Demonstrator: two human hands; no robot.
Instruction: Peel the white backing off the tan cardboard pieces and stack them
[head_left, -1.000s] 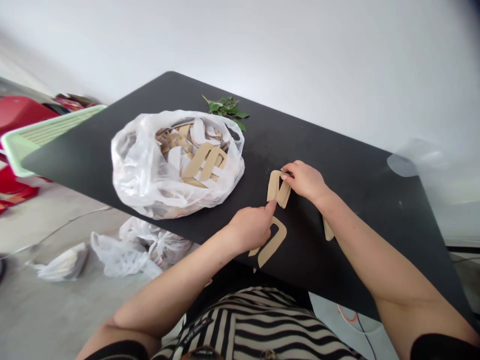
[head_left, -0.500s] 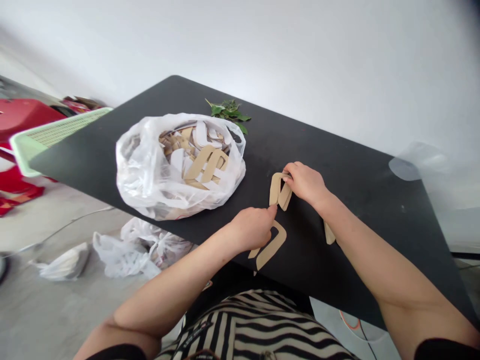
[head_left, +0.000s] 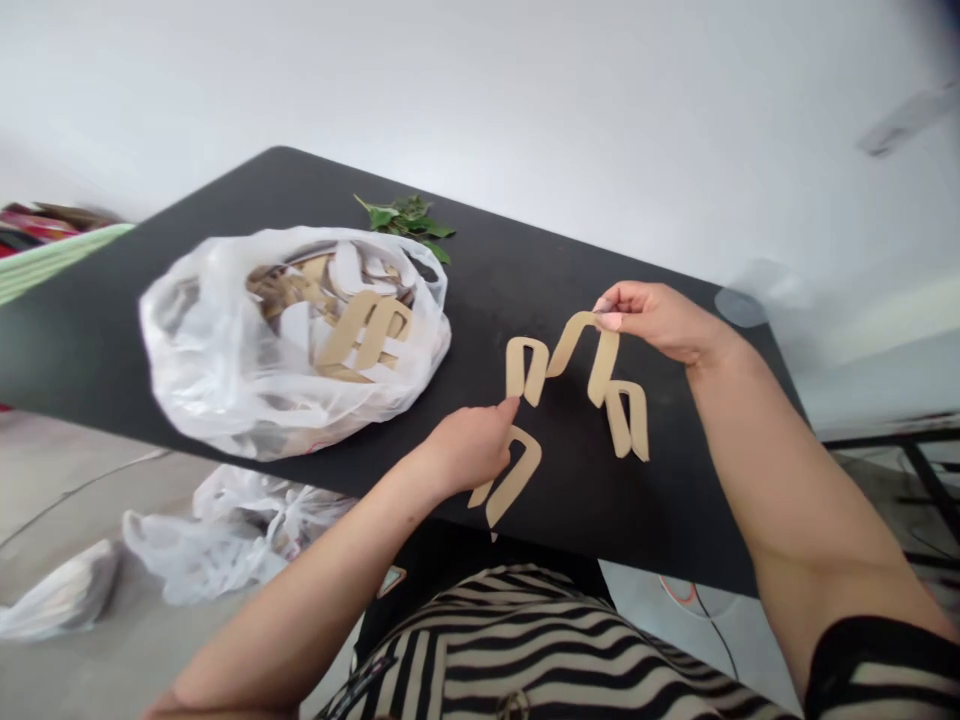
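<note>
My right hand [head_left: 664, 318] pinches the top bend of a tan U-shaped cardboard piece [head_left: 606, 365], lifted with its two legs spread apart. Near it, another small stack of U-shaped cutouts [head_left: 637, 422] lies on the table. My left hand [head_left: 476, 447] is closed, its fingertip pressing the lower end of a narrower U-shaped cardboard piece [head_left: 515, 368] on the tabletop. Partly behind that hand lies a further tan cutout [head_left: 521, 478], close to the table's front edge.
A white plastic bag [head_left: 202, 370] full of tan and white cutouts stands open on the black table [head_left: 495, 250]. Green leaves [head_left: 412, 215] lie behind it. More plastic bags [head_left: 225, 545] are on the floor. A pale green basket [head_left: 60, 255] is at far left.
My right hand has moved right and up, drawing one cardboard piece away from those by my left hand. My left hand stays at its piece. The view has shifted right.
</note>
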